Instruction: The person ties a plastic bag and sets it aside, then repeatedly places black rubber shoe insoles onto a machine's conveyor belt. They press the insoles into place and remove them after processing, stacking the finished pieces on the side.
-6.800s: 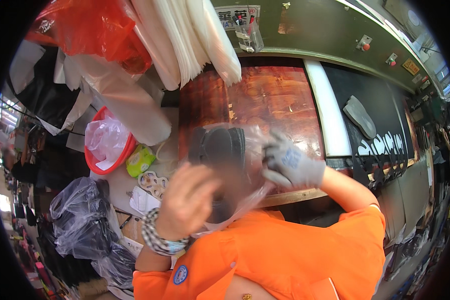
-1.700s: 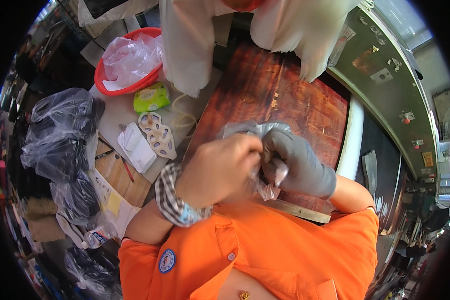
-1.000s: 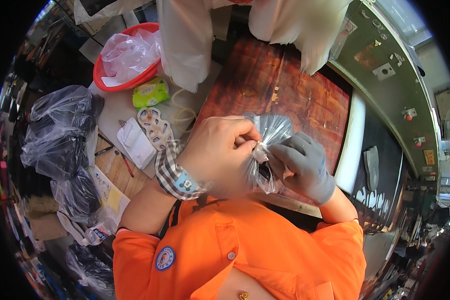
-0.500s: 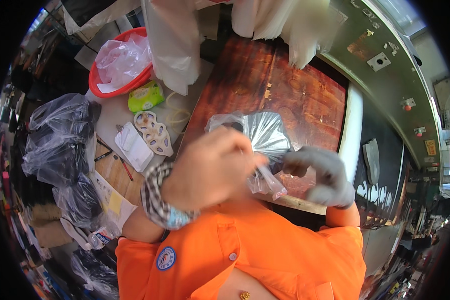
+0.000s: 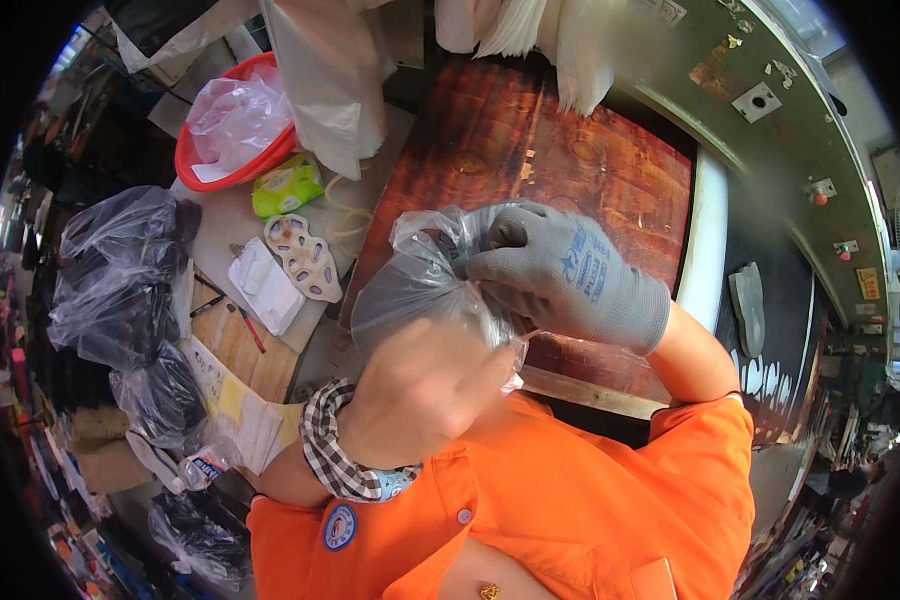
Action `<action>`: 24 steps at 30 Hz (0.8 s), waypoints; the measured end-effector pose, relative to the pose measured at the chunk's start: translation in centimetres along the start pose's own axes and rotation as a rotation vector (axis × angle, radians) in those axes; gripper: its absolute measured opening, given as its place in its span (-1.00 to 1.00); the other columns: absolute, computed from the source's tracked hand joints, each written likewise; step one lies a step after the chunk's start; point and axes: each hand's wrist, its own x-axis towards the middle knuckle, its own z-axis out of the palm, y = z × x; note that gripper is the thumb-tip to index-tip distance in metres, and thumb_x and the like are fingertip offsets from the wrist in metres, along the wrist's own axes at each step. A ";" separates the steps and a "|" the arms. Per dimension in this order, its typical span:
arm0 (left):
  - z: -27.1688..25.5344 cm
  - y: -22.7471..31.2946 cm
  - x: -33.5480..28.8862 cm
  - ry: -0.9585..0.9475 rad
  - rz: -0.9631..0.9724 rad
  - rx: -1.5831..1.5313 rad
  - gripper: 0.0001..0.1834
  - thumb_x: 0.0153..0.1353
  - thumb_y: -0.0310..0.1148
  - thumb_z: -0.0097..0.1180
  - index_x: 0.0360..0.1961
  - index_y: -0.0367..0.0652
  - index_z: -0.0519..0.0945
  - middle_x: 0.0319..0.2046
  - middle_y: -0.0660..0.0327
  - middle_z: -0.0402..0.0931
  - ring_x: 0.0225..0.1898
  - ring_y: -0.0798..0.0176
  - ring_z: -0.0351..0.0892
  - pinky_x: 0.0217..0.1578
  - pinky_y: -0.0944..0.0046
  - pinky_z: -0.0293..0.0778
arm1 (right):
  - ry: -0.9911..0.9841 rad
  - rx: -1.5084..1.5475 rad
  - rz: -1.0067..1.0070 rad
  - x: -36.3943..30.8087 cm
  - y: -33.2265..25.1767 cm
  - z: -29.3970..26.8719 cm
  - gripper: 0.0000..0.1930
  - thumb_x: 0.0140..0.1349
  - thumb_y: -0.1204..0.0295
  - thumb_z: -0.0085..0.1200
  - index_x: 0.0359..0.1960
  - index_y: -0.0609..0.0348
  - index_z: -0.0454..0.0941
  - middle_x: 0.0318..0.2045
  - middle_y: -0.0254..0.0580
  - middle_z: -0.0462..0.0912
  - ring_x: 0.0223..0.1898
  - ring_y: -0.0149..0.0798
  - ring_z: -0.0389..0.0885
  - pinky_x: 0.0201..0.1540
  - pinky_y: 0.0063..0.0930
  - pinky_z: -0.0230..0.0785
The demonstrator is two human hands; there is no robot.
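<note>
While R hand (image 5: 550, 275) grips clr bag (image 5: 405, 290), blue glove lettering (image 5: 583, 263), round badge (image 5: 339, 526)

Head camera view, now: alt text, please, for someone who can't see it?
A person's gloved right hand grasps a clear plastic bag over a reddish-brown wooden board; the blurred, bare left hand is at its near side. At upper left, a red basin holds crumpled plastic.

The blurred left hand (image 5: 420, 392) sits near the curled right hand (image 5: 567, 270).
</note>
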 end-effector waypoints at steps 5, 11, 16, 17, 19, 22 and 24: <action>0.4 -0.1 -0.7 0.036 -0.058 -0.102 -0.61 -0.21 -0.59 0.32 -0.22 -0.27 0.69 -0.47 0.22 0.49 -0.44 0.14 0.49 -0.42 0.20 0.41 | 0.003 0.164 -0.062 0.7 0.3 -0.5 -0.86 0.04 0.40 0.23 -0.34 0.07 0.59 -0.30 -0.20 0.56 -0.23 -0.05 0.60 -0.28 -0.23 0.51; 0.6 -0.2 -1.6 0.108 -0.082 -0.209 -0.62 -0.27 -0.69 0.27 -0.28 -0.30 0.66 -0.44 0.15 0.52 -0.43 0.08 0.49 -0.39 0.16 0.45 | 0.188 -0.197 -0.043 -0.1 -1.3 0.6 -0.83 0.04 0.37 0.24 -0.39 0.12 0.52 -0.31 -0.16 0.54 -0.26 -0.05 0.58 -0.35 -0.24 0.50; 1.2 -0.3 -1.8 0.084 -0.031 -0.298 -0.61 -0.27 -0.71 0.26 -0.27 -0.30 0.67 -0.44 0.14 0.51 -0.44 0.09 0.47 -0.41 0.19 0.45 | 0.185 -0.002 0.027 -0.4 -1.0 1.3 -0.85 0.07 0.42 0.24 -0.35 0.11 0.55 -0.32 -0.12 0.55 -0.27 -0.01 0.58 -0.31 -0.21 0.48; 1.2 -0.3 -1.8 0.100 -0.050 -0.313 -0.61 -0.26 -0.71 0.26 -0.27 -0.30 0.67 -0.44 0.14 0.51 -0.44 0.09 0.48 -0.42 0.20 0.45 | 0.179 0.036 0.029 -0.6 -0.9 1.1 -0.85 0.08 0.43 0.24 -0.33 0.11 0.56 -0.32 -0.11 0.55 -0.27 -0.01 0.58 -0.31 -0.20 0.48; 1.2 0.0 -1.6 0.127 -0.074 -0.333 -0.62 -0.24 -0.70 0.27 -0.26 -0.30 0.67 -0.43 0.15 0.52 -0.44 0.09 0.48 -0.43 0.21 0.44 | 0.236 0.045 0.061 -1.1 -0.7 0.4 -0.80 0.08 0.42 0.26 -0.23 0.09 0.60 -0.33 -0.12 0.55 -0.29 -0.02 0.57 -0.30 -0.19 0.46; 0.8 0.6 -1.3 0.218 -0.121 -0.302 -0.65 -0.18 -0.67 0.29 -0.26 -0.28 0.68 -0.43 0.15 0.54 -0.44 0.09 0.50 -0.43 0.20 0.45 | 0.187 0.077 -0.050 -1.7 -0.8 -0.5 -0.69 0.08 0.41 0.28 -0.09 0.06 0.63 -0.32 -0.15 0.54 -0.28 -0.03 0.56 -0.29 -0.18 0.44; 0.9 0.8 -1.1 0.271 -0.089 -0.269 -0.68 -0.14 -0.65 0.29 -0.25 -0.28 0.68 -0.43 0.16 0.55 -0.44 0.09 0.52 -0.43 0.19 0.46 | 0.093 0.118 -0.160 -1.6 -1.1 -0.5 -0.59 0.05 0.39 0.31 0.00 0.04 0.62 -0.30 -0.21 0.52 -0.24 -0.06 0.52 -0.27 -0.21 0.41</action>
